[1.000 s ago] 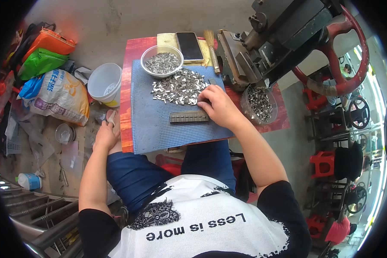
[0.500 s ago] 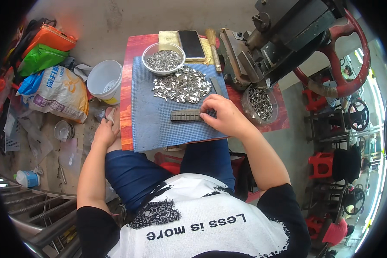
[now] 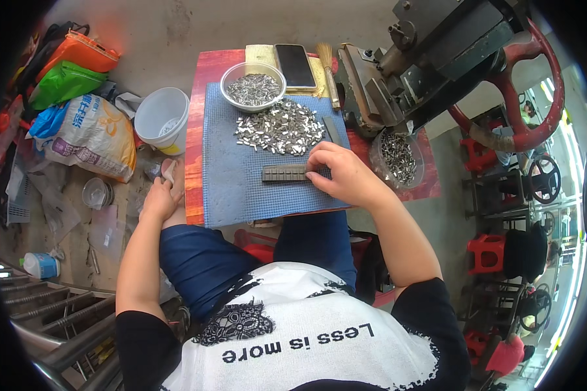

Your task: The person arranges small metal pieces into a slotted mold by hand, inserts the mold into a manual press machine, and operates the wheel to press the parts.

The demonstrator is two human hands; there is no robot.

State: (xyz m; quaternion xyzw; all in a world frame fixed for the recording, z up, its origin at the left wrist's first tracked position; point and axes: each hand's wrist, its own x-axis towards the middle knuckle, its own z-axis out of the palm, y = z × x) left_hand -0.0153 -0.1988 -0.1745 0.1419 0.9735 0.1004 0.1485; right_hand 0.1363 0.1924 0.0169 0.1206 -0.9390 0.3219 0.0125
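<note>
While the red, wood-patterned worktop is ending bodyward of the right grip, bare blue gridded mat is lying open leftward; narrowly curled, the grip is touching the right end of a dark, notched, rectangular block; whether pinching, I cannot tell.

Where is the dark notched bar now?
In the head view, the dark notched bar lies on the blue mat, below the pile of metal pieces, its right end at the right hand.
</note>
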